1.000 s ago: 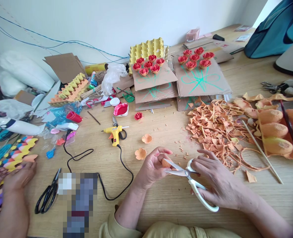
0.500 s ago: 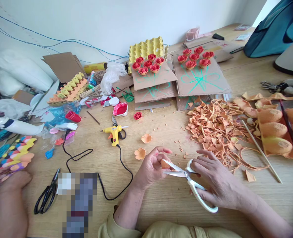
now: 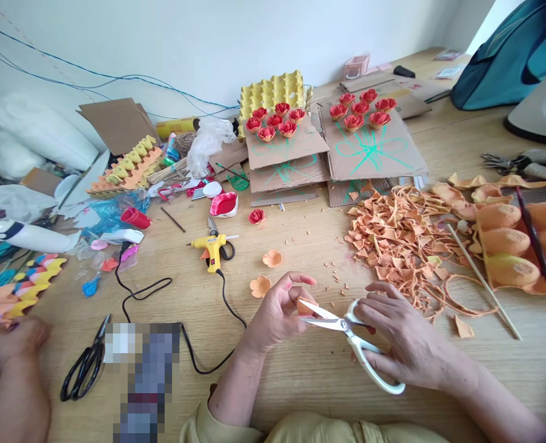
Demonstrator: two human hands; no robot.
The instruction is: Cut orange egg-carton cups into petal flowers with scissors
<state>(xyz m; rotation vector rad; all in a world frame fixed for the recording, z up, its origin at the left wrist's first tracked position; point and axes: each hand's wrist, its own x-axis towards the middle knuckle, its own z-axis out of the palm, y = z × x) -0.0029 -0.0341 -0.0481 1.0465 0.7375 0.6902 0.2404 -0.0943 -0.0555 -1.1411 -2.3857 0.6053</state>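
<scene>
Between the thumb and fingers of my left hand (image 3: pixel 279 311) is a small orange piece of egg carton (image 3: pixel 304 306), partly hidden by the fingers. White-handled scissors (image 3: pixel 375 363) are in my right hand (image 3: pixel 399 332), with fingers through the handles. The scissor blades stand apart, their tips at the orange piece. Beyond my left hand, two orange carton flower cups (image 3: pixel 260 286) lie on the table, one behind the other. A red paper-pulp rose (image 3: pixel 256 216) sits farther back.
A heap of orange carton scraps (image 3: pixel 393 234) and an orange egg tray (image 3: pixel 508 246) lie right. A yellow glue gun (image 3: pixel 213 251) with its cord and black scissors (image 3: pixel 85 363) lie left. Red roses stand on cardboard (image 3: pixel 369 147) behind. Another person's hand (image 3: pixel 21 338) is at far left.
My hands and the scissors hold almost the same place, with the blades still apart at the orange piece. The other person's hand at far left has shifted a little.
</scene>
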